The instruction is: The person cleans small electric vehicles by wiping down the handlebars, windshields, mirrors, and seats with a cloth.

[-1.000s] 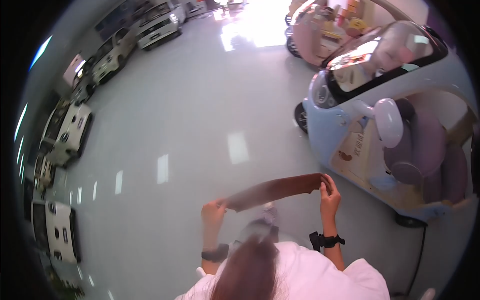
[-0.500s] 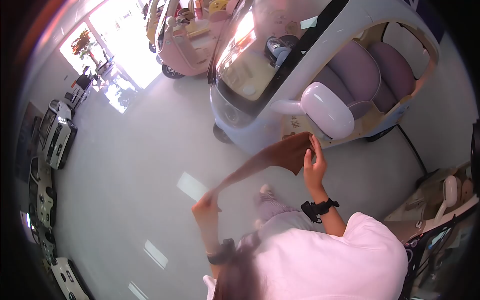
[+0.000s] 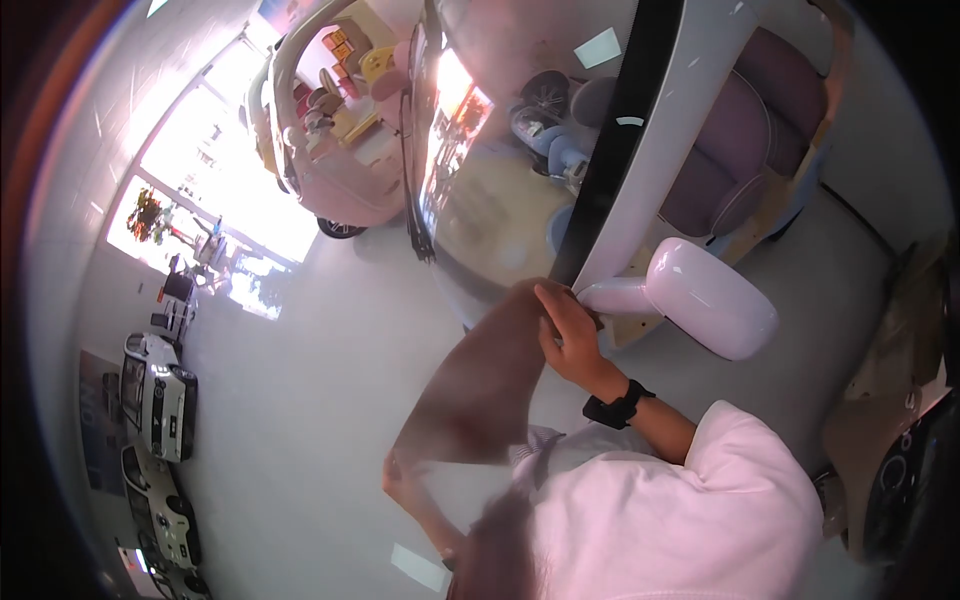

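A brown cloth [image 3: 470, 390] is stretched between my two hands, its broad face hanging at a slant. My left hand [image 3: 403, 480] grips its lower left corner, with most of those fingers hidden behind the cloth. At the upper right end, my right hand [image 3: 572, 345] pinches the cloth beside the base of the pale pink side mirror [image 3: 712, 300]. That end lies close to the small car's windshield pillar [image 3: 640, 150]; whether it touches the body I cannot tell.
The small car's purple seats [image 3: 720, 150] show through its side opening. A pink vehicle [image 3: 350, 175] stands further back, near bright glass doors [image 3: 220, 150]. White cars [image 3: 160, 395] line the left wall. A brown vehicle part [image 3: 880, 430] is at the right.
The view has come closer to the small car. The cloth, earlier narrow and twisted, is now spread wider. My right hand has moved left to the mirror's base.
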{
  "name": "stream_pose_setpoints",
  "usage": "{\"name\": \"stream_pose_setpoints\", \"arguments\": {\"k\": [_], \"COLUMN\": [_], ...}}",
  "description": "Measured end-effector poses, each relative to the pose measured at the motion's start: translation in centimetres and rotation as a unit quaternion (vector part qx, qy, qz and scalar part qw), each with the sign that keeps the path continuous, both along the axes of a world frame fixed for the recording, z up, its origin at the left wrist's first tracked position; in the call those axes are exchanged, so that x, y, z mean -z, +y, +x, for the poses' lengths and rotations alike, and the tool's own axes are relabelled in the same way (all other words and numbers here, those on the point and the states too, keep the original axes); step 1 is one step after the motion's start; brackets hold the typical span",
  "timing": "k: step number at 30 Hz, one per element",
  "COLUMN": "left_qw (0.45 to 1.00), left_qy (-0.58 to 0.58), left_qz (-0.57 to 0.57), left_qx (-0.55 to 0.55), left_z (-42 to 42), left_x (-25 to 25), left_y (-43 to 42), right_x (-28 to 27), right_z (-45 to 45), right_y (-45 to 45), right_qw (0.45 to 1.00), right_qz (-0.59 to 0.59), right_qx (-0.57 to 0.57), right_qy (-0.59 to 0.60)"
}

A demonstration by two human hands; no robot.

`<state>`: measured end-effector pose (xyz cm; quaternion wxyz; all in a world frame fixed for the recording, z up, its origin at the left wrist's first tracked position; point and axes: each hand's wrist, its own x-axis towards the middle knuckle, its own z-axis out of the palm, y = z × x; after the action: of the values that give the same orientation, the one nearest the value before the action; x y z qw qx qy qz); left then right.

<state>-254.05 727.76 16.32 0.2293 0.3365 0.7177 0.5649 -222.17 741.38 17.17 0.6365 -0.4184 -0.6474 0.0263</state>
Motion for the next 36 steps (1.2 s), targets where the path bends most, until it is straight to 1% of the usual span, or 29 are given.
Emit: {"name": "stream_pose_setpoints", "arguments": {"k": [1, 3, 5, 6, 7, 8, 9, 10, 12, 13, 15, 17, 18, 19, 20, 22, 24, 27, 29, 31, 33, 34, 36], "left_qw": [1.000, 0.999, 0.992, 0.988, 0.966, 0.971, 0.954, 0.934, 0.886, 0.858, 0.813, 0.775, 0.738, 0.701, 0.693, 0.664, 0.629, 0.635, 0.632, 0.628, 0.633, 0.634, 0.644], "left_qy": [0.000, -0.003, 0.018, 0.028, 0.119, 0.029, 0.023, 0.013, 0.032, 0.039, 0.113, 0.266, 0.305, 0.397, 0.382, 0.404, 0.440, 0.435, 0.464, 0.501, 0.549, 0.573, 0.588], "left_qz": [0.005, 0.027, 0.063, 0.077, 0.128, 0.106, 0.140, 0.174, 0.240, 0.273, 0.309, 0.326, 0.342, 0.378, 0.384, 0.435, 0.481, 0.487, 0.481, 0.466, 0.402, 0.368, 0.381], "left_qx": [0.015, 0.046, 0.104, 0.134, 0.191, 0.212, 0.262, 0.311, 0.396, 0.433, 0.480, 0.472, 0.496, 0.456, 0.476, 0.454, 0.424, 0.412, 0.393, 0.372, 0.370, 0.367, 0.307], "left_z": [0.1, 0.5, 0.7, 0.6, 0.7, 1.1, 1.8, 2.5, 4.9, 5.9, 7.1, 9.4, 10.7, 11.8, 13.0, 15.1, 16.9, 20.1, 22.5, 25.1, 28.0, 28.9, 30.1], "left_x": [-0.7, -2.0, -2.4, -2.5, -2.9, -3.3, -4.1, -5.0, -8.0, -9.6, -12.4, -17.1, -19.6, -21.3, -23.1, -25.7, -27.6, -29.7, -29.8, -28.8, -27.6, -26.9, -25.4], "left_y": [1.9, 6.3, 11.4, 13.5, 16.3, 18.6, 20.9, 23.0, 27.1, 28.7, 32.5, 35.1, 35.9, 36.8, 37.7, 39.1, 40.6, 42.7, 45.5, 48.7, 51.1, 52.2, 53.1], "right_x": [-0.6, -0.7, -0.8, -1.4, -2.0, -2.9, -4.2, -5.5, -8.4, -10.1, -15.0, -21.1, -23.8, -26.1, -28.2, -32.6, -36.2, -40.2, -42.1, -43.6, -43.5, -43.0, -41.0], "right_z": [0.2, 1.1, 1.8, 2.3, 2.5, 2.6, 2.8, 3.1, 4.5, 5.5, 6.8, 7.2, 7.3, 7.3, 7.2, 6.9, 7.3, 10.7, 14.7, 18.4, 17.6, 20.4, 21.9], "right_y": [0.2, 0.3, 0.3, 0.3, 0.2, 0.0, -0.4, -0.6, -0.6, -0.8, -1.1, -1.7, -2.1, -2.6, -3.0, -2.8, -1.3, 2.4, 5.0, 8.4, 10.1, 13.0, 16.5], "right_qw": [1.000, 0.998, 0.993, 0.992, 0.991, 0.989, 0.986, 0.981, 0.962, 0.953, 0.926, 0.889, 0.869, 0.881, 0.892, 0.869, 0.823, 0.748, 0.745, 0.776, 0.808, 0.784, 0.752], "right_qz": [-0.015, -0.043, -0.070, -0.061, -0.054, -0.045, -0.044, -0.013, 0.042, 0.057, 0.104, 0.169, 0.202, 0.197, 0.192, 0.225, 0.254, 0.269, 0.208, 0.112, -0.047, -0.063, -0.095], "right_qx": [0.000, 0.035, 0.064, 0.077, 0.090, 0.106, 0.144, 0.187, 0.267, 0.294, 0.355, 0.409, 0.428, 0.409, 0.389, 0.399, 0.434, 0.487, 0.501, 0.473, 0.452, 0.463, 0.477], "right_qy": [0.013, 0.038, 0.067, 0.074, 0.083, 0.092, 0.067, 0.038, -0.033, -0.049, -0.078, -0.118, -0.143, -0.136, -0.128, -0.189, -0.264, -0.361, -0.389, -0.402, -0.373, -0.408, -0.445]}}
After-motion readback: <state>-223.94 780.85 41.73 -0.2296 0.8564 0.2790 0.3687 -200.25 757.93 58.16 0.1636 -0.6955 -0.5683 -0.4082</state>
